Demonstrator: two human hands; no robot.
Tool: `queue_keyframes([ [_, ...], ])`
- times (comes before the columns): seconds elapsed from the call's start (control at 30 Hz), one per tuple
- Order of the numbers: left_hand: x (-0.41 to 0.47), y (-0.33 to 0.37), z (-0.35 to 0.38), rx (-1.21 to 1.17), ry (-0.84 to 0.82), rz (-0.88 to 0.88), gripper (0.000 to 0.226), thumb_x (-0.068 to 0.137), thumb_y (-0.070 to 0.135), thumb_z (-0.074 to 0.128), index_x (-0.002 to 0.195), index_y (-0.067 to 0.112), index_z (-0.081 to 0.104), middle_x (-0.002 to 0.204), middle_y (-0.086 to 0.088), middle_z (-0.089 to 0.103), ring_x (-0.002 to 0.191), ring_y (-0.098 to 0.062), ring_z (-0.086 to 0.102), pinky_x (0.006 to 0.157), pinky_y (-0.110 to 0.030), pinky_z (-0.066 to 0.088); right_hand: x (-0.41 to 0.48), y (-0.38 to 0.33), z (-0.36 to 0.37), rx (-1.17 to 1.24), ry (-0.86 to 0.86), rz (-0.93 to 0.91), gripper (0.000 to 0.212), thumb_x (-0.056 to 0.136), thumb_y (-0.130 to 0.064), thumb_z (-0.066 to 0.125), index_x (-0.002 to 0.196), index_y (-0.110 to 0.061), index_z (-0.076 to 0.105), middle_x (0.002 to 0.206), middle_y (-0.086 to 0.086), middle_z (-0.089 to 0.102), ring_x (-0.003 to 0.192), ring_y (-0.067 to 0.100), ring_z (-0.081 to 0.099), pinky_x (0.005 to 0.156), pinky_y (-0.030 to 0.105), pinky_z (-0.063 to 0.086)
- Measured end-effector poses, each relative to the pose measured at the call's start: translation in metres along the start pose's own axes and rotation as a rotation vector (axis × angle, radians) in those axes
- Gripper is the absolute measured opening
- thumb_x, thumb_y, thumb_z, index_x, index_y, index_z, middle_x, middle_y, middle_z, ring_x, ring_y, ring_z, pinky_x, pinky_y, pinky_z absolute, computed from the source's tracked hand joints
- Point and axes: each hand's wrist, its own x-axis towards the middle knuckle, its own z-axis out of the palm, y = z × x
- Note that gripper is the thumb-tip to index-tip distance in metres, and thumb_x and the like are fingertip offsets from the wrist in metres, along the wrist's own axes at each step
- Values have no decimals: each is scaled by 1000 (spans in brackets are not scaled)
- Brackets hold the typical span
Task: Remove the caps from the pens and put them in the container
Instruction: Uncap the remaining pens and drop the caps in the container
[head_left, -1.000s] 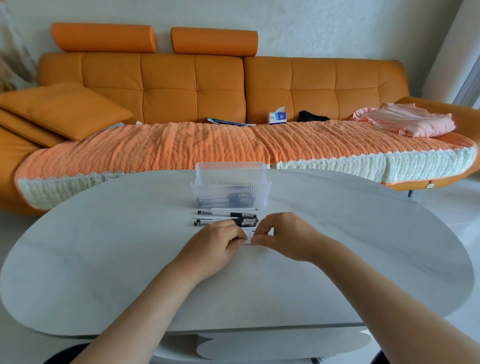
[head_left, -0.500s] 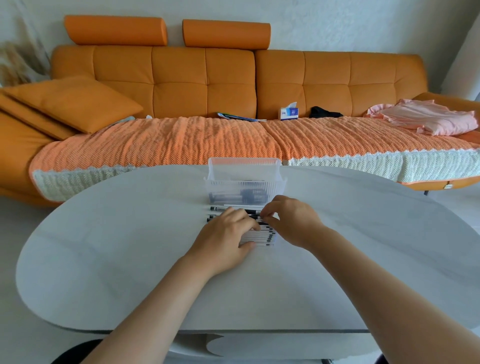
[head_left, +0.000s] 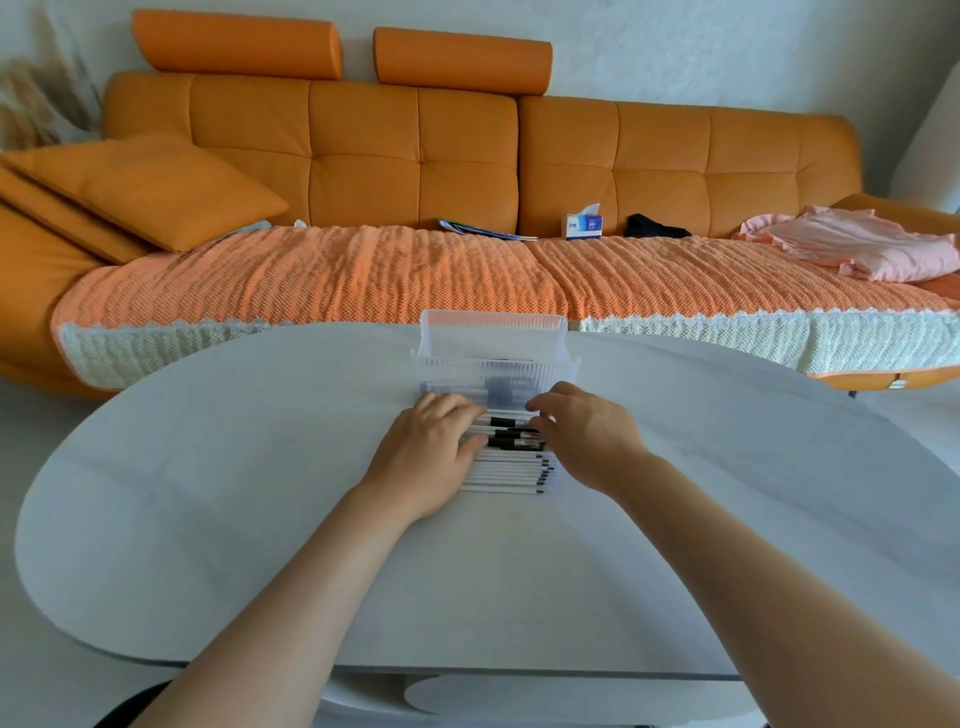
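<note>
Pens: one row on table, long axes 9-to-3. Capped pens lie farthest, caps toward 3, at right hand; left hand covers barrels at 9. Whether either hand grips a pen: cannot tell. Container: 12, just beyond.

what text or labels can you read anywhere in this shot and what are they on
No text here can be read.
On the tissue box on the sofa: blue and white print, too small to read.
On the pens on the table: any barrel print is too small to read.
On the booklet: blurred, unreadable.
On the container: no label visible.
</note>
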Motion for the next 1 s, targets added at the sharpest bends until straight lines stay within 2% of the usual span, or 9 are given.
queue_keyframes([
  [0.1, 1, -1, 2, -11, -39, -23, 40, 98, 34, 51, 134, 16, 54, 131, 4, 54, 122, -18, 45, 99, -34, 40, 3, 1, 3, -43, -40, -7, 32, 104, -39, 39, 111, -27, 68, 109, -5, 59, 94, 22, 63, 75, 36, 53],
  [0.37, 3, -2, 6, 6, -74, -33, 45, 97, 37, 52, 138, 20, 49, 134, 7, 51, 125, -16, 42, 101, -34, 37, 9, 2, 2, 129, -90, 73, 21, 100, -34, 49, 107, -29, 68, 108, -4, 59, 95, 20, 59, 79, 34, 51],
  [0.53, 5, 0, 2, 36, 41, 15, 43, 92, 29, 61, 132, 16, 55, 128, 2, 57, 119, -21, 50, 97, -37, 41, 6, 2, -10, 225, 44, 53, 19, 100, -32, 51, 108, -28, 67, 108, -10, 64, 92, 14, 58, 75, 31, 48],
  [0.67, 6, 4, -7, 52, 146, 55, 29, 90, 19, 63, 119, 14, 64, 110, 1, 65, 100, -23, 58, 81, -37, 47, 1, -2, -19, 308, 120, -43, 22, 101, -30, 49, 108, -24, 69, 105, -8, 66, 92, 14, 60, 79, 34, 52],
  [0.77, 3, 9, -12, 19, 161, 33, 14, 91, 17, 62, 103, 17, 68, 97, 5, 65, 91, -19, 58, 67, -32, 47, -6, -4, -18, 277, 119, -103, 21, 101, -28, 49, 107, -26, 69, 105, -10, 65, 90, 14, 60, 77, 34, 52],
  [0.9, -3, 17, -15, -17, 118, 19, 11, 93, 23, 59, 101, 22, 67, 96, 10, 63, 91, -15, 58, 62, -28, 43, -19, -5, -17, 187, 81, -176, 24, 98, -35, 49, 116, -30, 65, 112, -14, 63, 94, 12, 62, 78, 31, 51],
  [1.0, -7, 25, -17, -54, 78, 21, 11, 95, 27, 56, 102, 26, 65, 94, 12, 59, 86, -11, 56, 60, -28, 41, -25, -10, -20, 120, 51, -232, 28, 99, -41, 48, 120, -30, 63, 109, -12, 63, 94, 15, 62, 77, 32, 50],
])
